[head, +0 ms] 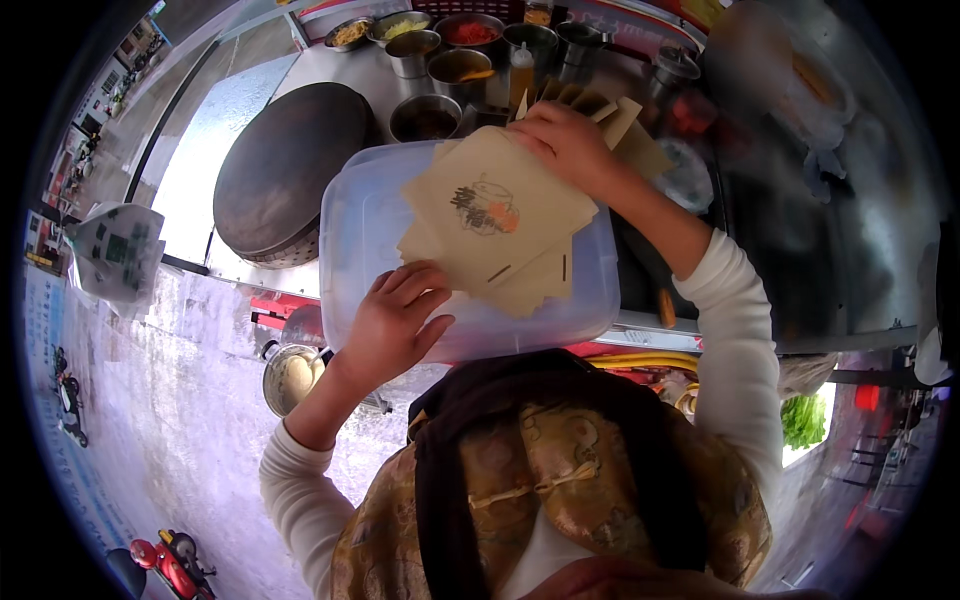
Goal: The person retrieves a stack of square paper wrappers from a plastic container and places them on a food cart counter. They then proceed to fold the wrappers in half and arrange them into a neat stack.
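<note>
A loose stack of brown paper food bags [499,217] lies fanned on a translucent plastic box lid [352,247]. The top bag bears a printed drawing and writing. My right hand [562,142] grips the stack's upper right edge, its fingertips partly hidden. At the lower left edge, my left hand [401,319] rests its fingers against the paper, with the thumb apart. More brown paper bags [637,139] stand upright just behind my right hand.
Left of the lid sits a round dark griddle [289,172]. Behind are several metal food pots [461,71], a sauce squeeze bottle [522,75] and a bowl of red food [472,31]. A batter pot [294,379] hangs below the counter's left edge. A plastic bag [116,251] hangs far left.
</note>
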### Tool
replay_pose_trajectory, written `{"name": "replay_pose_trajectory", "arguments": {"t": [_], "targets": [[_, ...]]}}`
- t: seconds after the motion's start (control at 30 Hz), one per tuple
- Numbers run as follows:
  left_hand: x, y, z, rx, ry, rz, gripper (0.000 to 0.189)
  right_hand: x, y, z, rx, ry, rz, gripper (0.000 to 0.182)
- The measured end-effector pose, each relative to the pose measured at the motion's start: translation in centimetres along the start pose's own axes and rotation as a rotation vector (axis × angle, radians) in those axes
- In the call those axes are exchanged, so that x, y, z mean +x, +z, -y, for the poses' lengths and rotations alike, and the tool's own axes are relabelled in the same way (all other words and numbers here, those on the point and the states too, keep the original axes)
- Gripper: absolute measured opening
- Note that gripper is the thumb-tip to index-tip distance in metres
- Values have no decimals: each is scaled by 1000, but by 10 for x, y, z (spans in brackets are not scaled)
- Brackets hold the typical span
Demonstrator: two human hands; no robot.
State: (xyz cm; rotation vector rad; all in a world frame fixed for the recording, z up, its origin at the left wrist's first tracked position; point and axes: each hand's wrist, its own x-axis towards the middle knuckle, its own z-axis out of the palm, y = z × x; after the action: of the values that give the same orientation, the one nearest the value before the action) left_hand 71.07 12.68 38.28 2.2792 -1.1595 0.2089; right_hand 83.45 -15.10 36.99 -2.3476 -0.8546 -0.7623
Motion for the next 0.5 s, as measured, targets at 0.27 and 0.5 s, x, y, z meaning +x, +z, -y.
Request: {"name": "replay_pose_trajectory", "arguments": {"t": [0.27, 0.5], "targets": [[-4, 2, 0, 54, -11, 21, 28, 10, -38, 8, 317, 489, -307, 20], [-3, 4, -3, 46, -19, 10, 28, 18, -97, -52, 603, 553, -576, 24]]}}
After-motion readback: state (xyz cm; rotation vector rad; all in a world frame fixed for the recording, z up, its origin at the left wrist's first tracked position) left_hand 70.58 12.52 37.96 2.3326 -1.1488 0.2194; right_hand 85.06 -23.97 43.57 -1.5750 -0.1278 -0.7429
